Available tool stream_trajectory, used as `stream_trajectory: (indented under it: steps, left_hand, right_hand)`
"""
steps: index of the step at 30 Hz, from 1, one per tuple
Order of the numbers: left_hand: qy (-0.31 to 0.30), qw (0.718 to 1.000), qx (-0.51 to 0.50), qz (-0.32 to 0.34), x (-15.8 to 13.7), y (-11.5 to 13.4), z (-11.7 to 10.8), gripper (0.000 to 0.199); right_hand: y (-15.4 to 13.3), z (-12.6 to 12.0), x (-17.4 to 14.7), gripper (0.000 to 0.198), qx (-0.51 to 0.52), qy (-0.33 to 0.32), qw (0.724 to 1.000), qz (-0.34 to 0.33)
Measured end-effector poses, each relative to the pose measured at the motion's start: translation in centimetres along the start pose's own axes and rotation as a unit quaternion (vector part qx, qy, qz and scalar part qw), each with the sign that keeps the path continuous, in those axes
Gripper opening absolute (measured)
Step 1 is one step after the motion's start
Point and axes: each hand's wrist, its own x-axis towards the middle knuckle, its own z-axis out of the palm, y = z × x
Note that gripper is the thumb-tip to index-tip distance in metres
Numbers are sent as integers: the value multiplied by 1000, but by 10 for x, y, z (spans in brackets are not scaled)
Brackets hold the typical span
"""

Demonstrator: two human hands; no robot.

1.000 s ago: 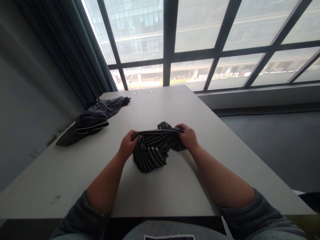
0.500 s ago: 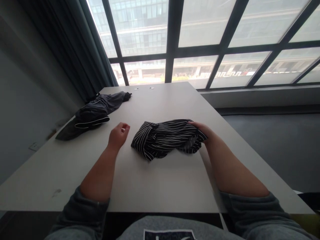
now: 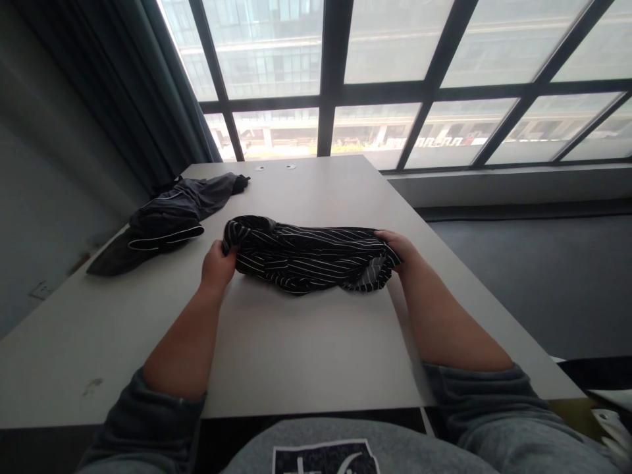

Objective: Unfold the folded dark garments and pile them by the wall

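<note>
Your left hand (image 3: 217, 265) and right hand (image 3: 397, 250) each gripped one end of the striped cloth (image 3: 306, 257), stretched between them at the middle of the table (image 3: 306, 342), well apart from the dark garment (image 3: 172, 214) near its far left corner

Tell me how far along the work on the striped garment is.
Done: little; a dark garment lies crumpled at the table's far left. In hand: the left hand and right hand each grip an end of the striped garment, stretched between them. Left: it is bunched and wrinkled, not flat or folded.
</note>
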Motion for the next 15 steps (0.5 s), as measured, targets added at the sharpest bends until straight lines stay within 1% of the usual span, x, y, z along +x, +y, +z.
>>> stream_trajectory:
  steps: [2,4,6,8,10,12,13,14,15]
  left_hand:
    - [23,998,-54,-31,12,-15,1,33]
    - [27,994,-97,-47,18,-26,5,40]
    - [31,991,-118,-57,20,-30,9,41]
    - [44,990,-122,-63,20,-30,11,37]
    - [58,989,-123,-60,19,-28,12,31]
    - [66,989,-122,-57,18,-24,11,26]
    - [68,989,-121,-57,18,-23,11,25]
    - [68,989,-120,-56,17,-22,11,23]
    - [68,989,-119,-55,17,-21,11,23]
  right_hand:
    - [2,-1,2,15,-20,34,999,-27]
    - [4,0,3,17,-38,72,995,-50]
    - [5,3,5,19,-48,120,988,-82]
    - [3,3,5,20,-58,177,974,-131]
    - [-2,1,5,18,-83,241,950,-177]
    - [-8,0,0,16,-144,290,921,-218]
    - [-10,1,-3,15,-187,298,906,-237]
    - [-13,4,-9,15,-234,291,891,-260]
    - [-15,9,-15,16,-283,269,876,-283]
